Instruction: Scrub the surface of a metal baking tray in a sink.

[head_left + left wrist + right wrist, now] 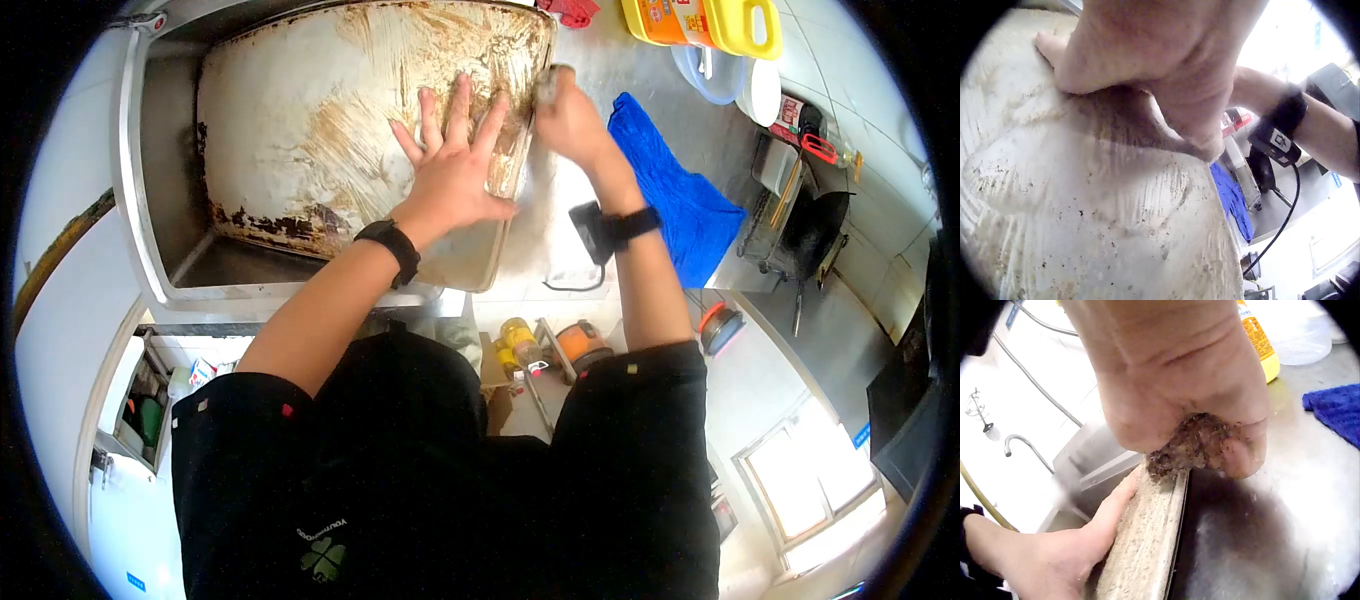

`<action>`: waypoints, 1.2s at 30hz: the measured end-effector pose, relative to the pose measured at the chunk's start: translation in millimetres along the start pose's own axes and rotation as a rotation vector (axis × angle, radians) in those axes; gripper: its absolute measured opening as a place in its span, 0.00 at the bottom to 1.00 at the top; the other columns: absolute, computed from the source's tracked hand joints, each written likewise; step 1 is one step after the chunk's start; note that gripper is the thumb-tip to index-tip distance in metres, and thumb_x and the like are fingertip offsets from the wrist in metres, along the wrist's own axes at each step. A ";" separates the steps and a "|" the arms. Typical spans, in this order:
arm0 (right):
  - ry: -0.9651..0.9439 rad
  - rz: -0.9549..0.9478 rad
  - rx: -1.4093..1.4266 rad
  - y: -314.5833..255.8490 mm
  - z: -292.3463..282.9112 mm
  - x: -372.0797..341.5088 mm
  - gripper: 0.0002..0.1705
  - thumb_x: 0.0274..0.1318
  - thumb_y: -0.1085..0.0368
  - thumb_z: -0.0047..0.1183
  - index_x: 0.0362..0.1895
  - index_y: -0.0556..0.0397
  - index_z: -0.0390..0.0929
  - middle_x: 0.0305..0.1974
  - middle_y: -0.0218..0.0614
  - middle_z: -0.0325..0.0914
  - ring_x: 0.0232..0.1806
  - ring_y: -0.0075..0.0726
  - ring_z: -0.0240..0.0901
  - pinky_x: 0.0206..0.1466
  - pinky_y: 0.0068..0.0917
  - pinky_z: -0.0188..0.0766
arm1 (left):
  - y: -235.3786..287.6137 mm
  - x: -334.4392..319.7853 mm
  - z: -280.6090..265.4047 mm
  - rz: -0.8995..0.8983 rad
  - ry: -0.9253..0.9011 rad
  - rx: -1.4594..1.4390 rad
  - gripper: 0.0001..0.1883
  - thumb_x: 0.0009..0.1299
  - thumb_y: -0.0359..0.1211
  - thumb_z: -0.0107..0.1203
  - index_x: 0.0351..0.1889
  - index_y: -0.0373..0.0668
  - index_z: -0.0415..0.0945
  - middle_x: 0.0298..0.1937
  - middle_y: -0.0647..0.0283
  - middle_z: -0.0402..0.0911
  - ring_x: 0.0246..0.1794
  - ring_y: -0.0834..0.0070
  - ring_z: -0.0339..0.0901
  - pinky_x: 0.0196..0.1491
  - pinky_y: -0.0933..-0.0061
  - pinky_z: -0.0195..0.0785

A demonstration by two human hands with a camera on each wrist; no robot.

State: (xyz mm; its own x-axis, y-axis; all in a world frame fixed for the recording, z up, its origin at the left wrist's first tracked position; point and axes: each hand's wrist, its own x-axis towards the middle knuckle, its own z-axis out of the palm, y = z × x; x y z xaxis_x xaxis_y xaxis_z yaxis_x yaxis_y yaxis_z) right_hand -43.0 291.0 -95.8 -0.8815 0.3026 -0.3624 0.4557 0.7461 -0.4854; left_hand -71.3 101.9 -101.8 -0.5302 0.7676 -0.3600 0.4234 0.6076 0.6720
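Observation:
A large baking tray, whitish with brown and black burnt stains, leans in a metal sink. My left hand lies on its stained surface with fingers spread; in the left wrist view the palm arches over the streaked tray. At the tray's right edge, my right hand grips a brown, matted steel wool scrubber. The right wrist view shows the scrubber against the tray's narrow rim, with the left thumb on the other side.
A blue cloth lies on the steel counter right of the sink. Behind it stand a yellow-and-orange container and a clear plastic tub. A curved faucet and hoses are beyond the sink. A dark wok sits farther right.

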 end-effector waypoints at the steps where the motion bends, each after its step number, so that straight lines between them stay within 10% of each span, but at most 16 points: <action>1: -0.005 0.000 -0.001 0.7 -1.8 6.5 0.26 0.49 0.66 0.47 0.49 0.72 0.58 0.34 0.74 0.74 0.42 0.75 0.74 0.48 0.52 0.71 | 1.2 -2.3 0.3 -0.003 -0.001 -0.004 0.70 0.40 0.55 0.74 0.78 0.56 0.36 0.77 0.43 0.20 0.73 0.30 0.13 0.59 0.16 0.13; 29: 0.140 -0.010 -0.036 5.8 -16.5 68.1 0.23 0.49 0.66 0.47 0.46 0.73 0.62 0.34 0.74 0.74 0.41 0.75 0.74 0.47 0.55 0.71 | 2.4 0.8 -3.7 -0.025 0.009 0.039 0.71 0.38 0.55 0.75 0.78 0.58 0.36 0.78 0.46 0.21 0.74 0.33 0.13 0.61 0.19 0.15; 36: -0.054 0.073 0.012 -9.3 7.0 -15.8 0.28 0.50 0.66 0.46 0.50 0.76 0.55 0.33 0.75 0.74 0.39 0.76 0.74 0.46 0.53 0.72 | 3.2 0.4 -0.2 -0.036 -0.015 0.052 0.72 0.39 0.54 0.75 0.78 0.58 0.34 0.78 0.46 0.19 0.74 0.33 0.12 0.62 0.19 0.15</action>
State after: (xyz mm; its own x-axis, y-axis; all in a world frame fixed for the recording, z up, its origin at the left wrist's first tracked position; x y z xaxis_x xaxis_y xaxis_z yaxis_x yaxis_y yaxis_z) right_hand -32.5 275.2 -91.1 -0.8384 0.3231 -0.4391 0.5199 0.7159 -0.4659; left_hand -70.3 104.1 -99.7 -0.5350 0.7478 -0.3933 0.4417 0.6443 0.6243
